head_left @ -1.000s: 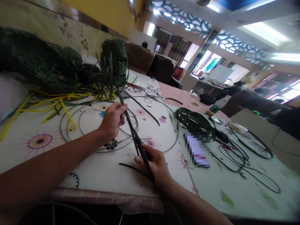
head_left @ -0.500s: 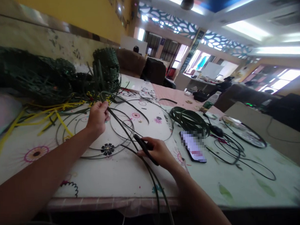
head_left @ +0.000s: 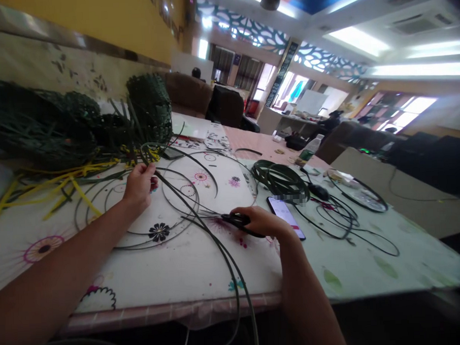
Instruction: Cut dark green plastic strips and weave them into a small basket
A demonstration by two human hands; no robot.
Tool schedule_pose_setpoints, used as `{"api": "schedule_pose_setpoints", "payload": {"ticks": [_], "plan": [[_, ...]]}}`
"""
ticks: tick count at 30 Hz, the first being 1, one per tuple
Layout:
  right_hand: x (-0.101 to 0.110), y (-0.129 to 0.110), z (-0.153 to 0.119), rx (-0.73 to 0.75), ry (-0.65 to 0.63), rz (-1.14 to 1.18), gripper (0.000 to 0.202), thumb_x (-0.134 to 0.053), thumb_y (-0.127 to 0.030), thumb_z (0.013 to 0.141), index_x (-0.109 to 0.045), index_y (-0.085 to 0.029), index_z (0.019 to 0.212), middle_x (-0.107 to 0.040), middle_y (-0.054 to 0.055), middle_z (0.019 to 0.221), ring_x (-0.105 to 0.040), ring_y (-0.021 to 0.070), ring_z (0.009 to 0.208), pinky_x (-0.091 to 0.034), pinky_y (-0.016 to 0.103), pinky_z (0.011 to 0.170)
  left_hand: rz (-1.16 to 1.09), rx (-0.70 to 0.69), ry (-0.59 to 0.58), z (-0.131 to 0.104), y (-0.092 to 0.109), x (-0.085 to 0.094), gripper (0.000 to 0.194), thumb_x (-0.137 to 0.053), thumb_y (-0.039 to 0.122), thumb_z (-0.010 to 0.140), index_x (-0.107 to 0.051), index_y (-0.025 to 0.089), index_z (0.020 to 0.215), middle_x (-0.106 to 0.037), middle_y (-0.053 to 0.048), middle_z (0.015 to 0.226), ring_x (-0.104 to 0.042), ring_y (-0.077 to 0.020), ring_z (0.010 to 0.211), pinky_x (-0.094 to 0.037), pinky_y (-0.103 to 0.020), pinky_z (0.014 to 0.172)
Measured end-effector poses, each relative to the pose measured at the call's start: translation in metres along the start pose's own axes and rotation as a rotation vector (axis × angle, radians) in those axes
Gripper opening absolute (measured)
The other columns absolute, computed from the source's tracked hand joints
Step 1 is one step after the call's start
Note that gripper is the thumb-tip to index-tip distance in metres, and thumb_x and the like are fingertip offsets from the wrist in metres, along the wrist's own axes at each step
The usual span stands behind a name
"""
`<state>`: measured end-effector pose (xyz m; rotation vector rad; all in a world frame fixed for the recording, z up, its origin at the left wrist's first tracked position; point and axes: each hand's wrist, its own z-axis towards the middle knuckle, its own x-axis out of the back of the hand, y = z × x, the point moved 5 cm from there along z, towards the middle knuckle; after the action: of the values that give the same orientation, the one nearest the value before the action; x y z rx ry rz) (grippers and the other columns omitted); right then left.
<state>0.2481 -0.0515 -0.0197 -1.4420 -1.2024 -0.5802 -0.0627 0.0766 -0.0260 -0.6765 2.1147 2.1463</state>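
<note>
Dark green strips point(head_left: 217, 236) are pinched at one end by the left hand point(head_left: 139, 186) and draped over the near edge of the patterned surface point(head_left: 150, 277). A black tool point(head_left: 237, 220) is gripped in the right hand point(head_left: 260, 221), just above the surface—the two hands are held well apart. A phone point(head_left: 287, 218) is seen beside the right hand, near a green coil point(head_left: 278, 175).

Smooth glossy-screened phone point(head_left: 287, 218), matt green strips point(head_left: 223, 249), flower-printed cloth point(head_left: 162, 277)
</note>
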Motion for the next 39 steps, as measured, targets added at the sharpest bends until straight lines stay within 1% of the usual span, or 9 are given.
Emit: {"api": "schedule_pose_setpoints", "payload": {"ticks": [5, 8, 10, 14, 18, 24, 31, 36, 39], "plan": [[0.006, 0.014, -0.012, 0.059, -0.16, 0.33, 0.059, -0.08, -0.038, 0.074, -0.066, -0.022, 0.13, -0.072, 0.003, 0.094, -0.062, 0.0177, 0.081, -0.045, 0.025, 0.072, -0.045, -0.007, -0.01, -0.002, 0.001, -0.003, 0.026, -0.061, 0.017, 0.089, -0.042, 0.019, 0.072, -0.041, 0.007, 0.062, -0.038, -0.0049, 0.043, -0.03, -0.019, 0.04], [0.005, 0.021, -0.014, 0.14, -0.244, 0.536, 0.072, -0.085, -0.039, 0.07, -0.062, -0.017, 0.135, -0.066, 0.0, 0.081, -0.056, 0.0139, 0.072, -0.043, 0.023, 0.065, -0.055, -0.002, 0.008, -0.002, 0.004, -0.002, 0.027, -0.057, 0.015, 0.092, -0.04, 0.019, 0.072, -0.041, 0.007, 0.064, -0.037, -0.0047, 0.043, -0.029, -0.019, 0.04], [0.004, 0.021, -0.01, 0.207, -0.217, 0.668, 0.075, -0.087, -0.037, 0.068, -0.061, -0.014, 0.134, -0.061, -0.002, 0.076, -0.053, 0.0121, 0.069, -0.042, 0.023, 0.063, -0.06, 0.005, 0.011, -0.002, 0.004, -0.002, 0.027, -0.057, 0.015, 0.092, -0.04, 0.019, 0.072, -0.041, 0.007, 0.065, -0.036, -0.0043, 0.044, -0.03, -0.019, 0.041], [-0.001, 0.013, 0.008, 0.239, 0.0, 0.856, 0.069, -0.087, -0.037, 0.067, -0.064, -0.013, 0.129, -0.057, -0.002, 0.079, -0.052, 0.011, 0.07, -0.041, 0.023, 0.065, -0.063, 0.029, -0.027, -0.007, 0.003, -0.005, 0.026, -0.06, 0.014, 0.09, -0.042, 0.018, 0.071, -0.042, 0.006, 0.064, -0.037, -0.0042, 0.045, -0.03, -0.018, 0.042], [-0.013, -0.004, 0.021, 0.192, 0.118, 0.896, 0.065, -0.086, -0.037, 0.066, -0.067, -0.015, 0.125, -0.056, -0.002, 0.078, -0.049, 0.0116, 0.07, -0.038, 0.023, 0.062, -0.066, 0.061, -0.066, -0.013, -0.003, -0.01, 0.03, -0.067, 0.017, 0.084, -0.042, 0.018, 0.067, -0.041, 0.007, 0.058, -0.037, -0.0044, 0.042, -0.03, -0.018, 0.04], [-0.022, -0.016, 0.023, 0.193, 0.122, 0.943, 0.067, -0.086, -0.034, 0.065, -0.066, -0.015, 0.125, -0.058, -0.002, 0.076, -0.051, 0.0114, 0.068, -0.039, 0.024, 0.063, -0.076, 0.042, -0.131, -0.018, -0.005, -0.015, 0.034, -0.072, 0.022, 0.078, -0.041, 0.018, 0.066, -0.043, 0.008, 0.055, -0.036, -0.0033, 0.039, -0.03, -0.015, 0.038], [-0.023, -0.022, 0.019, 0.215, 0.21, 0.93, 0.064, -0.088, -0.037, 0.066, -0.068, -0.017, 0.123, -0.055, -0.003, 0.075, -0.05, 0.0116, 0.068, -0.04, 0.025, 0.064, -0.13, 0.02, -0.156, -0.022, 0.001, -0.017, 0.034, -0.071, 0.017, 0.077, -0.039, 0.019, 0.065, -0.042, 0.008, 0.054, -0.036, -0.0034, 0.04, -0.029, -0.015, 0.038], [-0.024, -0.038, 0.006, 0.256, 0.063, 0.963, 0.065, -0.088, -0.042, 0.064, -0.068, -0.016, 0.12, -0.055, -0.002, 0.074, -0.047, 0.0106, 0.063, -0.037, 0.023, 0.057, -0.164, -0.031, -0.186, -0.025, 0.01, -0.02, 0.037, -0.071, 0.016, 0.075, -0.036, 0.019, 0.064, -0.039, 0.008, 0.053, -0.035, -0.0035, 0.039, -0.026, -0.016, 0.037], [-0.025, -0.043, 0.001, 0.231, -0.012, 0.919, 0.061, -0.088, -0.038, 0.065, -0.068, -0.015, 0.118, -0.056, -0.003, 0.075, -0.047, 0.0097, 0.063, -0.035, 0.023, 0.057, -0.163, -0.064, -0.182, -0.026, 0.016, -0.018, 0.036, -0.07, 0.018, 0.076, -0.036, 0.019, 0.064, -0.038, 0.008, 0.051, -0.031, -0.0033, 0.038, -0.023, -0.016, 0.037]]}}
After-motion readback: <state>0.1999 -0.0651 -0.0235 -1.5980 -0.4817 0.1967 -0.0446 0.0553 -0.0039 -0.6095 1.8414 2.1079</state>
